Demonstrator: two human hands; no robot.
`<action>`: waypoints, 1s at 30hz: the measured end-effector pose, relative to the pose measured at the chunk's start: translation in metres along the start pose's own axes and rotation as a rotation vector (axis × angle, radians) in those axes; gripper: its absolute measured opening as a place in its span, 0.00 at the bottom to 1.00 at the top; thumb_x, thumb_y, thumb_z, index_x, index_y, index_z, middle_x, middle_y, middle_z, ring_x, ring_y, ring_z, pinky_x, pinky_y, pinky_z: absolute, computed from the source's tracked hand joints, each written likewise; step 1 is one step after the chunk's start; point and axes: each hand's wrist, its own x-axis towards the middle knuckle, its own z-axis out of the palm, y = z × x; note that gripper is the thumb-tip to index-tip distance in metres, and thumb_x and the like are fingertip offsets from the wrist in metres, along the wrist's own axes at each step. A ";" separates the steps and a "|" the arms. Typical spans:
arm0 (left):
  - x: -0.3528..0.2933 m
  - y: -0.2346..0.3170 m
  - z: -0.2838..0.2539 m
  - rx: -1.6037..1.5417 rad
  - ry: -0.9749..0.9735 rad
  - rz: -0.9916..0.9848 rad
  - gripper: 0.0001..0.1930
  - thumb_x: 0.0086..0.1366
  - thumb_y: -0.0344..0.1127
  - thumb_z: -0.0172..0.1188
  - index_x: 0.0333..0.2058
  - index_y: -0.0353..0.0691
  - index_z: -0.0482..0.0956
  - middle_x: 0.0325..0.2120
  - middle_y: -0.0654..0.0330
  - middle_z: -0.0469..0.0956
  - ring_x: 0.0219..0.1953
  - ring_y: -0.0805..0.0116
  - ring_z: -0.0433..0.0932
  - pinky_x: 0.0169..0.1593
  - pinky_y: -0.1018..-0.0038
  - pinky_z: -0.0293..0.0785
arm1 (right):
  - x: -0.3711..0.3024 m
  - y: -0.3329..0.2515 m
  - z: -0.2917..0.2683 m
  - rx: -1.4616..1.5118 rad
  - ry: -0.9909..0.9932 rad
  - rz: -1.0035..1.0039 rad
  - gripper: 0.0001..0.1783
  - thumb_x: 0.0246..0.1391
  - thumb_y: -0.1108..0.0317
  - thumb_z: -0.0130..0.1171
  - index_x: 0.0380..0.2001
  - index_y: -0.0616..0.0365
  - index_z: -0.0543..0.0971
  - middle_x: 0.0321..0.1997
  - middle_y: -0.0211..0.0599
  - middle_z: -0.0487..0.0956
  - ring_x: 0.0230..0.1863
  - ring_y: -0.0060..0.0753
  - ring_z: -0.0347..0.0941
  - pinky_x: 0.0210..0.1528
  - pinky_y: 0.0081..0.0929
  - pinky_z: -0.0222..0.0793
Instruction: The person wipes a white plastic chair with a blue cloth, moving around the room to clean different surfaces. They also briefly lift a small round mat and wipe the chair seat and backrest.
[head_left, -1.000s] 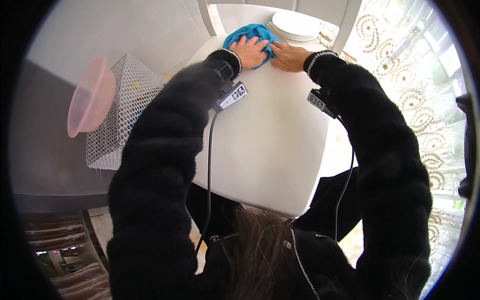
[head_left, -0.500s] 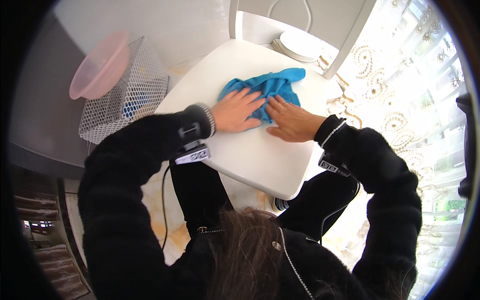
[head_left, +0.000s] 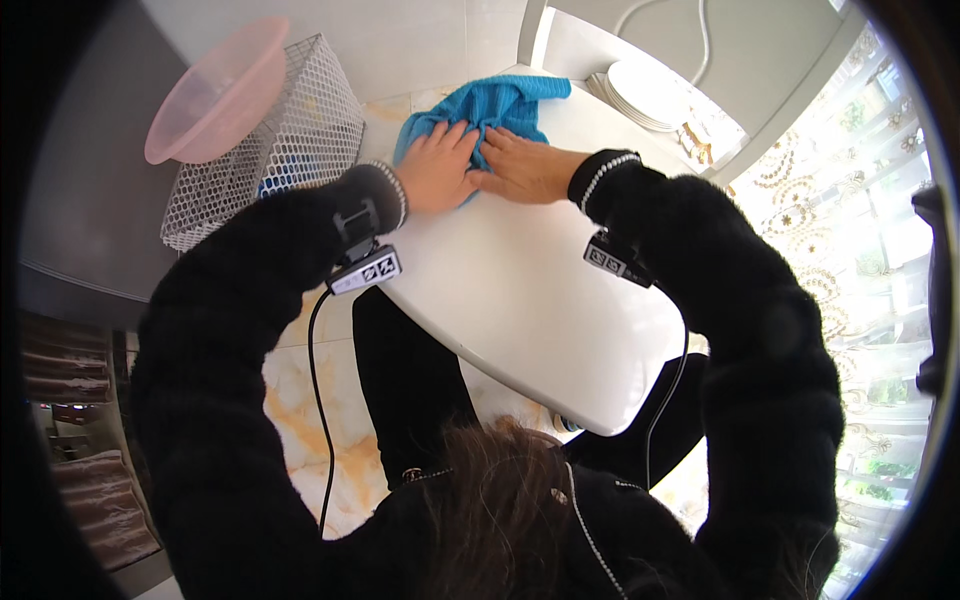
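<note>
A crumpled blue cloth [head_left: 490, 105] lies at the far left edge of a white chair seat [head_left: 520, 290], partly overhanging it. My left hand [head_left: 438, 170] lies flat on the cloth's near left part with its fingers spread. Beside it, my right hand [head_left: 525, 168] reaches in from the right, fingertips stretched over the cloth's near side. The hands meet or nearly touch at the thumbs. Both palms face down, and neither hand grips the cloth. Part of the cloth is hidden under them.
At the left, a pink basin [head_left: 220, 95] rests tilted on a white wire-mesh crate [head_left: 320, 115]. The chair's backrest [head_left: 700, 60] rises at the far right, with stacked white plates [head_left: 640, 95] seen through its gap. A patterned sheer curtain [head_left: 870, 300] hangs on the right.
Both hands and the blue cloth have moved left across the seat, from its middle to its far left edge. The view has also shifted, with the chair now farther right and turned.
</note>
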 end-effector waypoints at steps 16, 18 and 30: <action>0.226 -0.089 0.003 -0.384 -0.308 -0.100 0.38 0.68 0.45 0.49 0.66 0.30 0.42 0.58 0.41 0.66 0.59 0.53 0.68 0.60 0.71 0.63 | 0.073 0.215 0.027 -0.058 0.249 0.087 0.24 0.65 0.50 0.36 0.53 0.53 0.70 0.51 0.57 0.71 0.57 0.60 0.64 0.60 0.46 0.61; 0.214 -0.087 -0.004 -0.368 -0.322 -0.109 0.36 0.69 0.47 0.47 0.66 0.31 0.46 0.58 0.42 0.66 0.59 0.55 0.68 0.60 0.71 0.63 | 0.079 0.204 0.025 -0.088 0.225 0.106 0.29 0.64 0.45 0.36 0.54 0.55 0.70 0.53 0.56 0.70 0.58 0.59 0.64 0.60 0.46 0.60; -0.064 -0.075 -0.026 -0.748 -0.218 -0.125 0.31 0.71 0.51 0.46 0.63 0.35 0.56 0.49 0.54 0.72 0.50 0.70 0.71 0.55 0.76 0.65 | 0.062 -0.040 0.024 -0.120 0.184 0.235 0.36 0.60 0.37 0.38 0.60 0.52 0.65 0.59 0.53 0.66 0.59 0.58 0.62 0.55 0.52 0.63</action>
